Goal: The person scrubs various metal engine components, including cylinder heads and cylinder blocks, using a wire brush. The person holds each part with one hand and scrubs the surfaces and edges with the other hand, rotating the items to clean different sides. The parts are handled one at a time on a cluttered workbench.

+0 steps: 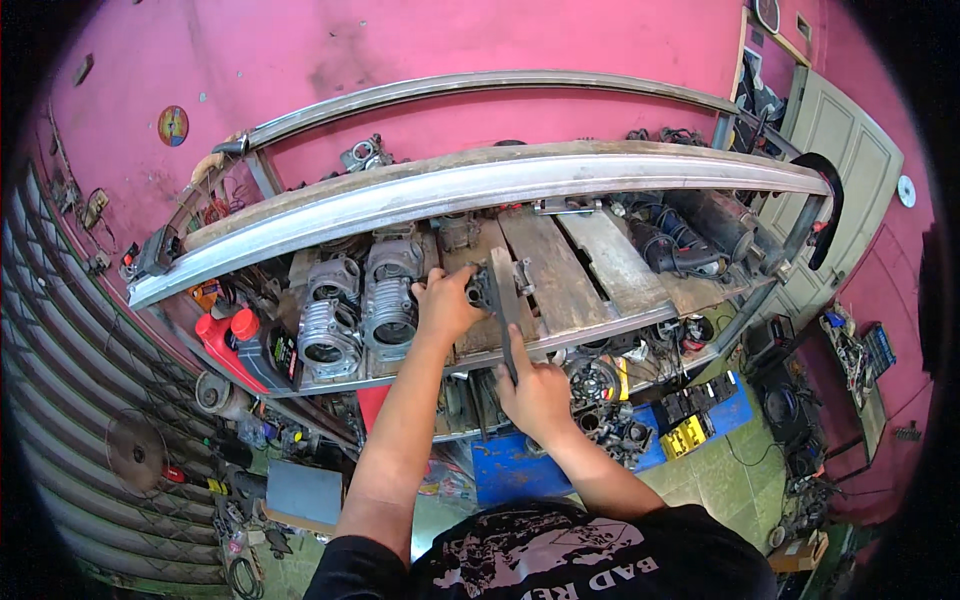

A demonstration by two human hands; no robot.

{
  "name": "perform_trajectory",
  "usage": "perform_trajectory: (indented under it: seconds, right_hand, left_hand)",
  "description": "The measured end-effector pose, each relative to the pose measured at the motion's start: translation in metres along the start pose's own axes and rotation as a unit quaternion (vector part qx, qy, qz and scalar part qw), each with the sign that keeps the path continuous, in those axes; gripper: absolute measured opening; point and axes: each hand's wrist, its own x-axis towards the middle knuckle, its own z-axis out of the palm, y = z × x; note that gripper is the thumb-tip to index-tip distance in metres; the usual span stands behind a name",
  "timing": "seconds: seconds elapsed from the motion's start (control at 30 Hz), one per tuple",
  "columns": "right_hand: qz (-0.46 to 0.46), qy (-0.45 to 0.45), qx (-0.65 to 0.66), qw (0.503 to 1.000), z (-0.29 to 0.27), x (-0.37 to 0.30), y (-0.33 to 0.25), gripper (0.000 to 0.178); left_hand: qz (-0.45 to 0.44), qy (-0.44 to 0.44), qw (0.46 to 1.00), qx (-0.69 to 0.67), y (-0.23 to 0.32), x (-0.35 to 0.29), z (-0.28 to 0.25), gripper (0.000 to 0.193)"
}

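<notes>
Where the left hand (pixel 449 306) is bracing: thumb and fingers are grasping a small grey irregular metal casting (pixel 479 291), apparently pinning it down.
Casting: sitting mid-bench on a weathered brown wooden plank top (pixel 560 270), to the right of a finned grey metal cylinder block (pixel 387 300); partly hidden by the fingers.
Right hand (pixel 537 398): grasping the lower end of a long flat dark-grey bar (pixel 507 315), file-like, paler at its far tip; one digit is pointing along its length.
Bar against casting: the bar is running away from the body, right beside the casting; whether the two are touching, I cannot tell.
Bench work in hand: judging by the pose, the person is filing or scraping the casting's edge, one hand clamping, the other steering.
Next stroke: probably calling for a level bar, even pressure and a firm left grip, with the left fingertips keeping clear of the bar's side.
</notes>
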Motion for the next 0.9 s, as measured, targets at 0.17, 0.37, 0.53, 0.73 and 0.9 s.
perform_trajectory:
  seconds: [0.17,0.37,0.53,0.73,0.9]
  right_hand:
    - [0.026,0.038,0.01,0.999,0.005,0.035,0.009,0.07]
    - [-0.002,0.062,0.014,0.998,0.032,0.028,0.012,0.073]
    - [-0.049,0.082,-0.048,0.994,0.015,0.001,0.02,0.076]
    - [0.08,-0.017,-0.041,0.996,0.003,0.065,0.023,0.067]
    - [-0.12,0.172,-0.055,0.976,0.025,0.028,0.055,0.072]
  left_hand:
    - [0.0,0.003,1.0,-0.013,0.007,-0.004,0.005,0.083]
    - [-0.04,0.014,0.999,0.002,0.002,0.007,0.005,0.083]
    - [-0.022,-0.028,0.999,-0.002,0.005,0.003,0.002,0.083]
    - [-0.003,-0.006,1.0,-0.015,0.016,-0.007,0.008,0.079]
    - [-0.008,-0.023,1.0,0.005,0.016,-0.002,-0.002,0.079]
